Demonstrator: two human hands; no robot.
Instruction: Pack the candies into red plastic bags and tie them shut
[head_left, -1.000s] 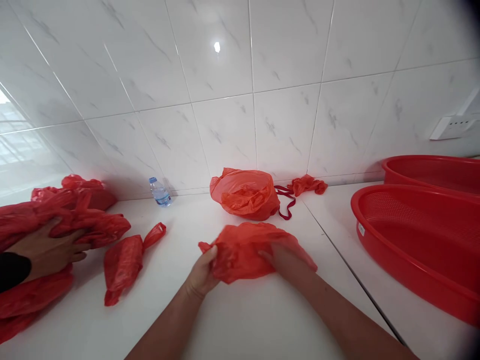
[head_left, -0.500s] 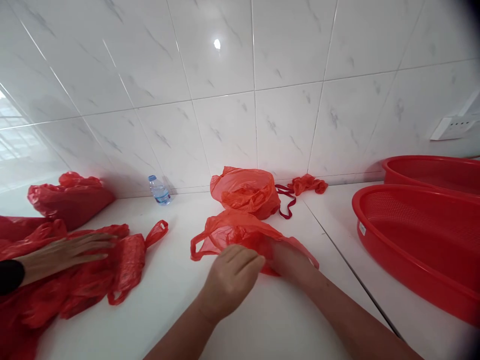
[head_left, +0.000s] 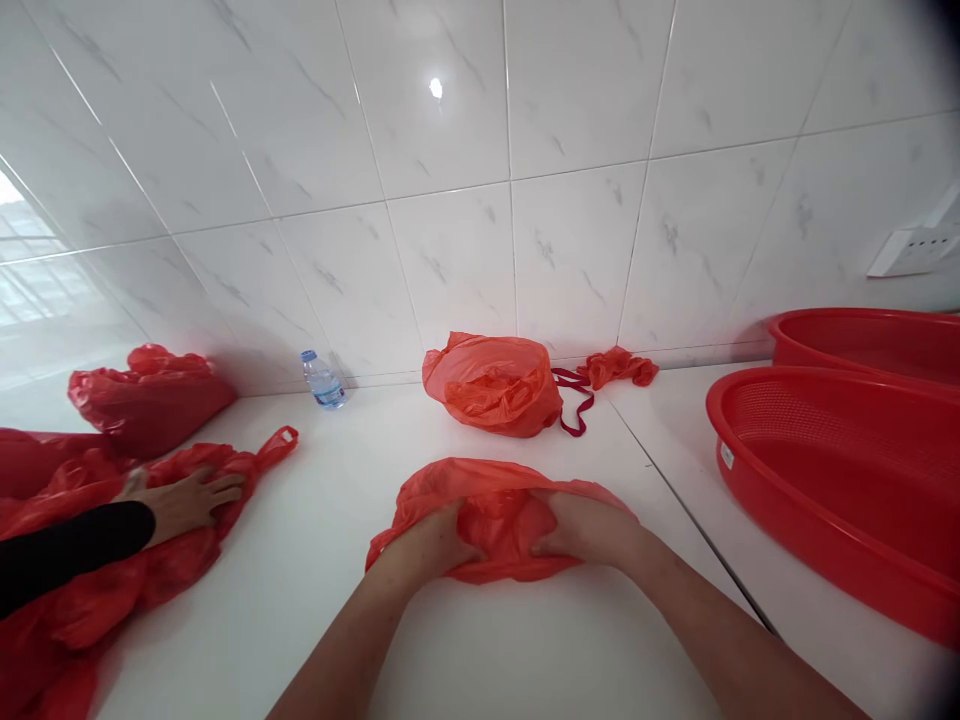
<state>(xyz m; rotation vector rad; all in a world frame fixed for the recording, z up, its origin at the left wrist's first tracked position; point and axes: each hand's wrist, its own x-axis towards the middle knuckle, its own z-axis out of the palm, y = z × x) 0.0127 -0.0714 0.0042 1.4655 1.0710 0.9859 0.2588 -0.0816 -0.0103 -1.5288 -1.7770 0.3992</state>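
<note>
A translucent red plastic bag [head_left: 502,478] lies in front of me on the white table, its mouth facing my side. My left hand [head_left: 450,535] reaches into it from the left, and my right hand [head_left: 574,525] from the right. Their palms face each other across a gap, with thumbs apart from the fingers. Thin red plastic covers part of the fingers on both hands. Behind this bag, near the wall, sits another red bag [head_left: 499,390] with crumpled plastic inside.
A co-worker's hand [head_left: 195,500] rests on a heap of red bags [head_left: 142,590] at left. By the wall stand a water bottle [head_left: 324,382], a bulky red bag [head_left: 154,400] and a crumpled red bag [head_left: 619,367] beside a dark red strap [head_left: 576,418]. Two red baskets [head_left: 795,530] occupy the right.
My left hand has gone from a closed fist in front of the bag to inside it. The bag has shifted nearer to me and spread wider. At left, the co-worker's arm has reached farther in.
</note>
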